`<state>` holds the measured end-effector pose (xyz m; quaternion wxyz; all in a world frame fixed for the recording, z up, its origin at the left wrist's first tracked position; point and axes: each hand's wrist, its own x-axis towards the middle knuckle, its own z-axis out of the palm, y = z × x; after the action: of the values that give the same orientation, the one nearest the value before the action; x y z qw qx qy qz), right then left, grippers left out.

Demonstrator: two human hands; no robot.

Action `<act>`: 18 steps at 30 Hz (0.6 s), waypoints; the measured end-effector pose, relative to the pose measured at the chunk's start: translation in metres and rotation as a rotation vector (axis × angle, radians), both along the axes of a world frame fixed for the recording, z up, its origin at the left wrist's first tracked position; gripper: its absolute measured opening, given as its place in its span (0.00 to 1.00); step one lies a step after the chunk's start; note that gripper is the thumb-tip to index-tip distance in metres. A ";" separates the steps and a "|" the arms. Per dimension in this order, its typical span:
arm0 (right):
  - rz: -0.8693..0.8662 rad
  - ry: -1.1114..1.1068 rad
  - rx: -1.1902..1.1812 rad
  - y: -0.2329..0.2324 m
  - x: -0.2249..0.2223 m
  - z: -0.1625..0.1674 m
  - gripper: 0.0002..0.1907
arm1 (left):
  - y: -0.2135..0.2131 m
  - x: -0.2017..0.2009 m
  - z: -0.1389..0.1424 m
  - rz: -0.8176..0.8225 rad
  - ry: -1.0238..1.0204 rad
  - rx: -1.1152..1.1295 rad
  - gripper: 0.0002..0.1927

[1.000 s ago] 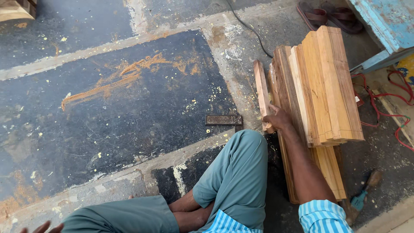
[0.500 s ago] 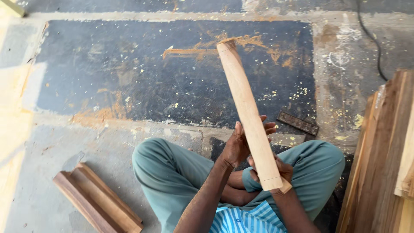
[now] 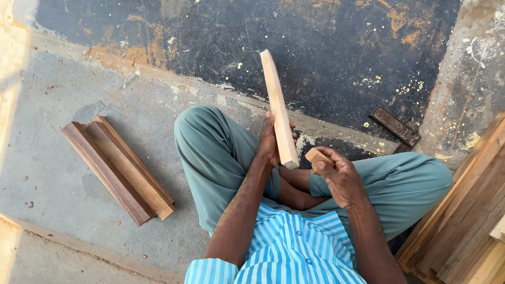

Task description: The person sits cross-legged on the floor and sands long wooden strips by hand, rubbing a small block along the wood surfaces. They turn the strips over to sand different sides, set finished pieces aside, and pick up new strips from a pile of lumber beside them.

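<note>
Two hands at work over crossed legs, left hand gripping a long pale wooden slat tilted away above the knees, right hand clenched around a small wooden block, dark planks on the floor

Pale tan wood strip; small light-brown block; trousers muted teal; shirt blue-white striped; floor slats dark and mid brown; floor grey, black patch yellow-speckled.
</note>
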<state>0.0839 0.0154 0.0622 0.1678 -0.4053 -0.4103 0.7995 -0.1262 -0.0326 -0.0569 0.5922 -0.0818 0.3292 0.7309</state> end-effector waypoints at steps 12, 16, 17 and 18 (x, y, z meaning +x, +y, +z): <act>0.376 -0.432 0.762 -0.043 -0.072 0.031 0.25 | -0.019 0.010 0.014 -0.068 0.047 -0.135 0.42; 0.403 -0.429 0.980 -0.043 -0.075 0.035 0.25 | -0.017 0.012 0.013 -0.158 -0.018 -0.066 0.39; 0.412 -0.464 1.031 -0.045 -0.076 0.035 0.26 | -0.015 0.014 0.011 -0.165 -0.014 -0.050 0.39; 0.405 -0.518 1.017 -0.048 -0.078 0.034 0.28 | -0.012 0.014 0.008 -0.165 0.032 -0.079 0.40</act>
<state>0.0055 -0.0325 0.0964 0.0797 -0.3694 -0.8376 0.3946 -0.1117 -0.0450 -0.0493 0.6415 -0.0661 0.3727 0.6672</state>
